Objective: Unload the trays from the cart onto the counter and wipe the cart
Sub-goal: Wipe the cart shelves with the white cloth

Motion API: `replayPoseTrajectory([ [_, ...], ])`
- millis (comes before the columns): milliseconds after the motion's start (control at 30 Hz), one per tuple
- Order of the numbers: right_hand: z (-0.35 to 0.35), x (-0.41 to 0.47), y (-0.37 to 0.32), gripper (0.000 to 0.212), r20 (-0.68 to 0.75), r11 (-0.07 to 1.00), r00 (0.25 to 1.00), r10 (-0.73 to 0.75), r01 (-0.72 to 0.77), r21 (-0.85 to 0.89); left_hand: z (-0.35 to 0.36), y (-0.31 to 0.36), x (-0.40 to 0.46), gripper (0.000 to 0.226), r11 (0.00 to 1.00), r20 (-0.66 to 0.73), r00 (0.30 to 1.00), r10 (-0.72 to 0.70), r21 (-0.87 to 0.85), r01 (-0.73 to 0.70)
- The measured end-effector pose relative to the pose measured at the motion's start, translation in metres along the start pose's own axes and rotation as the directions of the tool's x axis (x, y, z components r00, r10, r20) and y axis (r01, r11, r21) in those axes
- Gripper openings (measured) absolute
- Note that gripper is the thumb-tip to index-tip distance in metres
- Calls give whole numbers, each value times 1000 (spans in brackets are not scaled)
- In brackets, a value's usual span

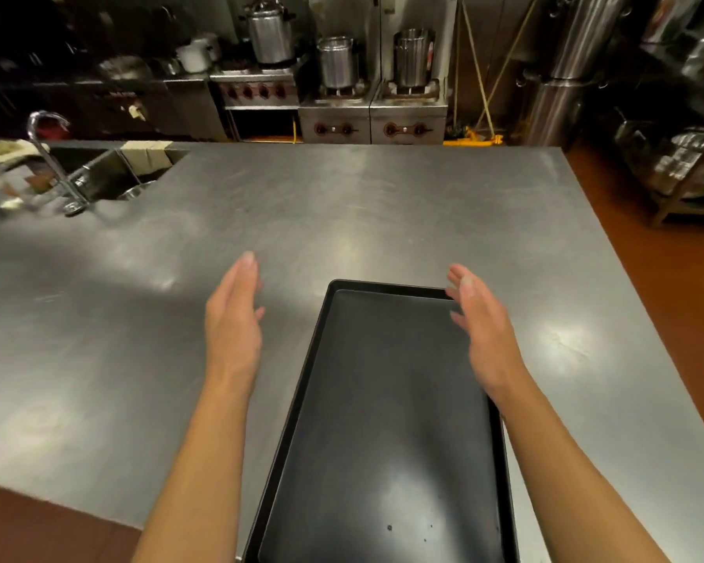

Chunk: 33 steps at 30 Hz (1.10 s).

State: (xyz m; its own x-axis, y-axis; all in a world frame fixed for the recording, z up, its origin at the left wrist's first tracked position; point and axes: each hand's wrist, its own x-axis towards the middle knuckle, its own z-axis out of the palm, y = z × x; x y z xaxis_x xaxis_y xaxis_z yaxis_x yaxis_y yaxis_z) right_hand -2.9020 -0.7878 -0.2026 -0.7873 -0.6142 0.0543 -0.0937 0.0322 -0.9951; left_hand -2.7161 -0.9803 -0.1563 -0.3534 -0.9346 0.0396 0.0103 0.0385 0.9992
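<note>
A black rectangular metal tray (387,420) with a raised rim is seen lying flat on the brushed stainless-steel counter (342,213), its long axis running away from the camera and its near end cut off by the lower edge of the view. The tray interior holds nothing apart from a few small specks near its near end.

The left hand (232,323) is held above the counter just to the left of the tray, apart from its rim, with the palm turned toward the tray. Its fingers are extended and kept close together, and nothing is gripped. The right hand (482,331) is held over the far right corner of the tray, palm facing left. Its fingers are straight and slightly spread, and nothing is gripped; whether the hand touches the rim cannot be told.

A sink basin (98,172) with a curved chrome faucet (51,160) is set into the far left corner of the counter. Beyond the counter, three tall stainless-steel stockpots (336,63) are placed on gas burners against the back wall. Red-brown flooring (667,278) is visible to the right of the counter. The cart is not in view.
</note>
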Motion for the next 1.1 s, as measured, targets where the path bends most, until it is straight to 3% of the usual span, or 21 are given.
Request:
replayPoseTrajectory([
  [200,58,-63,-68,100,180,936,936,-301,255,242,-67,44,-72,84,979,-52,982,183,-77,-186],
  [367,110,-117,-108,99,380,881,825,-418,265,393,-168,84,-152,102,943,-205,923,325,-9,-333],
  [500,175,-178,-152,95,558,848,670,-489,218,483,-253,127,-242,104,904,-419,805,420,111,-414],
  [667,241,-319,-218,87,656,760,438,-615,107,641,-332,179,-388,109,840,-614,585,531,289,-459],
  [833,255,-504,-237,94,740,725,173,-650,-150,672,-371,192,-571,103,801,-727,348,592,487,-347],
  [900,250,-590,-235,95,755,734,6,-655,-230,639,-377,189,-664,104,803,-788,194,585,527,-280],
  [1100,210,-769,-242,90,668,732,-313,-675,-399,552,-363,185,-863,98,807,-810,-191,555,579,-114],
])
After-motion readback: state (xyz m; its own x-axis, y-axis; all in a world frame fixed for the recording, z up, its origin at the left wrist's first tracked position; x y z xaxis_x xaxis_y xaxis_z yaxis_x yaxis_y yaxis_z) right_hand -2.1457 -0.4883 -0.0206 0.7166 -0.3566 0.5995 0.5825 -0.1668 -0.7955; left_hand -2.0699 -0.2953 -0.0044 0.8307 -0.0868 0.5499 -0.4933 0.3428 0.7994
